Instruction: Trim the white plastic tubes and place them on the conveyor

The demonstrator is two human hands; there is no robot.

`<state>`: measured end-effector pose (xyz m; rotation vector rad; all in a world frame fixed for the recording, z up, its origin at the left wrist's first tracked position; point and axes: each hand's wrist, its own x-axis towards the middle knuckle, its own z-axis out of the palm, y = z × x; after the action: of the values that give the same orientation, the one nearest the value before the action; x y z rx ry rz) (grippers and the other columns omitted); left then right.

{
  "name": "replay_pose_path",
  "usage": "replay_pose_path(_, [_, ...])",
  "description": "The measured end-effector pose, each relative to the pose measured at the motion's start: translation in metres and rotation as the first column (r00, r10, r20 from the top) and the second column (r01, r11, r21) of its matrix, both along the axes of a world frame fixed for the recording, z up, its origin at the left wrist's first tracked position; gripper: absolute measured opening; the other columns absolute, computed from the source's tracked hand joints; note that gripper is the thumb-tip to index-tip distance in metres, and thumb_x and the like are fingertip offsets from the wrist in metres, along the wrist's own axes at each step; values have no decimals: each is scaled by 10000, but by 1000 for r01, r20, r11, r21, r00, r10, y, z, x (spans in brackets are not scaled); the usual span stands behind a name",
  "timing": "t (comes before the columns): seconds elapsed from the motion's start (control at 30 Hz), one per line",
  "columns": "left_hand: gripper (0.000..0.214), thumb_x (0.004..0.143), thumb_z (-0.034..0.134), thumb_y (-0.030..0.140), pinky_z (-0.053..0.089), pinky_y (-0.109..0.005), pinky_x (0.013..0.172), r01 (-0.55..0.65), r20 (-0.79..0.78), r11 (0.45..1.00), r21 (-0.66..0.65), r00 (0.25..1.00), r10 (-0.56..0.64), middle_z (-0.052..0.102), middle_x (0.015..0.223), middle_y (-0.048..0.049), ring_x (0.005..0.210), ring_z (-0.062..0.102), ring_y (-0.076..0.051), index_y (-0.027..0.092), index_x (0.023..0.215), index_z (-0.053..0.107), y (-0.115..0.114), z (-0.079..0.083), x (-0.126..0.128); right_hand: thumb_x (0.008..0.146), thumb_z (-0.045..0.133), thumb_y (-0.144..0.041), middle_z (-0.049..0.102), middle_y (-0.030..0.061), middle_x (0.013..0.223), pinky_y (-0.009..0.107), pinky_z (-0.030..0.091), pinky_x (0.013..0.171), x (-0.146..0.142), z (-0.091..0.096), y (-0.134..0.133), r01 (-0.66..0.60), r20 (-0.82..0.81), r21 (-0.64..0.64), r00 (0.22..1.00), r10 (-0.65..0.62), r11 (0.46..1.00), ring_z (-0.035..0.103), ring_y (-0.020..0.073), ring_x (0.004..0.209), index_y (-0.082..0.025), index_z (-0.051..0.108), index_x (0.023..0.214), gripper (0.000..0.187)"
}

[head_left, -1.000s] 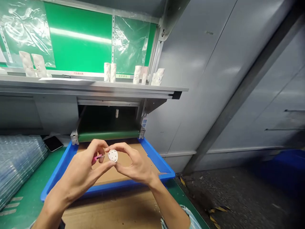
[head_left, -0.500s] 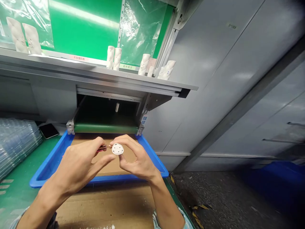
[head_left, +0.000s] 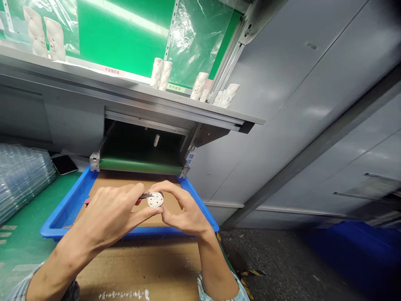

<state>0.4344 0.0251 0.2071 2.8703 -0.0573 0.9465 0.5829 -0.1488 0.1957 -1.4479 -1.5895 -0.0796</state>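
A small round white plastic part (head_left: 155,200) with little holes is pinched between the fingers of my right hand (head_left: 180,211), over the blue tray (head_left: 67,205). My left hand (head_left: 111,215) is closed round a small pink-handled cutting tool (head_left: 142,196). Its dark tip rests against the top edge of the white part, and my left thumb touches the part's lower edge. The pink handle end shows at the left of my hand.
A green conveyor belt (head_left: 139,166) ends just behind the tray. White moulded parts (head_left: 161,74) stand on the grey shelf (head_left: 125,98) above. A stack of clear blister trays (head_left: 21,175) and a phone (head_left: 64,164) lie at left. Cardboard (head_left: 138,267) covers the bench in front.
The tool's tip has come onto the white part's edge and both hands have drawn together. The view has tilted and shifted slightly.
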Motion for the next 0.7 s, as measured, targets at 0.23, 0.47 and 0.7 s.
replay_pose_path(0.23, [424, 1083, 490, 585, 250, -314, 508, 2, 46, 996, 91, 999, -6, 786, 721, -7, 564, 718, -212, 229, 926, 659, 1, -2, 0, 828, 573, -21, 760, 53, 1151, 344, 609, 902, -1, 2, -3, -14, -8, -2, 1000, 14, 1000, 724, 209, 1034, -247, 673, 1252, 491])
replay_pose_path(0.47, [397, 1097, 489, 545, 253, -327, 507, 37, 31, 994, 106, 999, -40, 784, 714, -2, 573, 732, -230, 233, 1012, 718, 1, -2, -1, 845, 588, -25, 761, 58, 1171, 349, 611, 918, -1, 2, -3, -34, -27, -5, 999, 34, 999, 724, 214, 1065, -250, 678, 1263, 483])
replay_pose_path(0.7, [437, 1073, 495, 606, 289, -319, 510, -7, 40, 997, 79, 999, 4, 789, 733, 1, 595, 730, -205, 236, 943, 688, 1, -1, -2, 867, 590, -38, 762, 60, 1182, 358, 615, 929, -3, 3, -3, -24, -20, -7, 1000, 24, 1000, 726, 219, 1079, -254, 673, 1274, 468])
